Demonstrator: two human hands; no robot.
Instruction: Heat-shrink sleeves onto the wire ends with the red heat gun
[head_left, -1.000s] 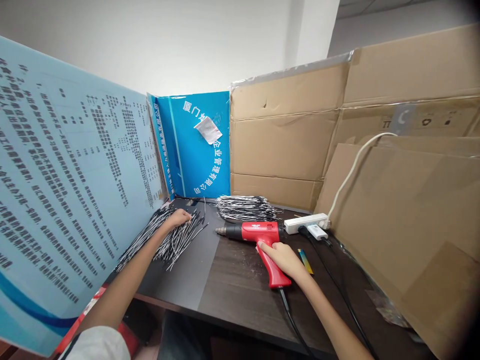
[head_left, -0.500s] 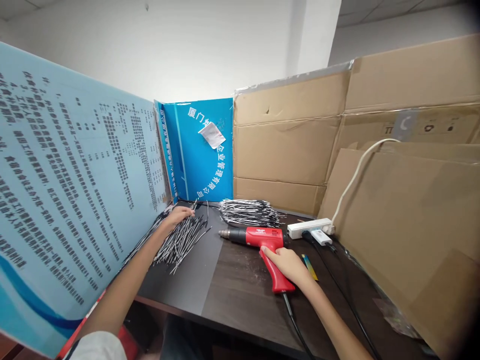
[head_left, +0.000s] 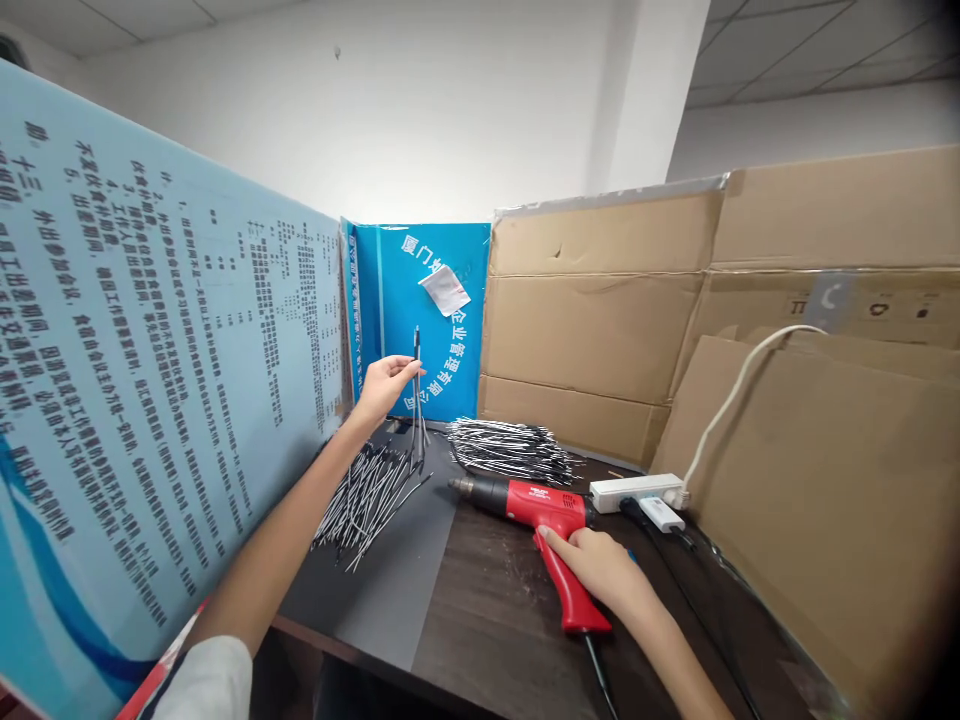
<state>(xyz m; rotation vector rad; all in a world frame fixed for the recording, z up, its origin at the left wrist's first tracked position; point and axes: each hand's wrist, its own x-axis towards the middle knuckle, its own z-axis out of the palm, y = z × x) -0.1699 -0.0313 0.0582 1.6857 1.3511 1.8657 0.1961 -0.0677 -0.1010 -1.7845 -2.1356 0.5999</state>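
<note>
My left hand (head_left: 390,384) pinches a few thin black-and-white wires (head_left: 417,410) upright, their lower ends hanging over the table. Beneath that arm lies a loose heap of similar wires (head_left: 367,500), partly hidden by the forearm. My right hand (head_left: 596,562) is closed around the handle of a red heat gun (head_left: 551,505), whose metal nozzle points left. The gun lies low at the tabletop; whether it rests fully on it I cannot tell. Behind the gun sits a second, neater bundle of wires (head_left: 514,450).
A white power strip (head_left: 630,492) with plugs stands right of the gun, its white cable rising up the cardboard (head_left: 817,450). Black cords run toward the front right. A printed blue board (head_left: 187,380) walls the left side, a blue panel (head_left: 390,270) the back corner.
My left hand has risen from the wire heap and now holds wires upright. My right hand stays on the heat gun. The camera view has tilted and shifted slightly.
</note>
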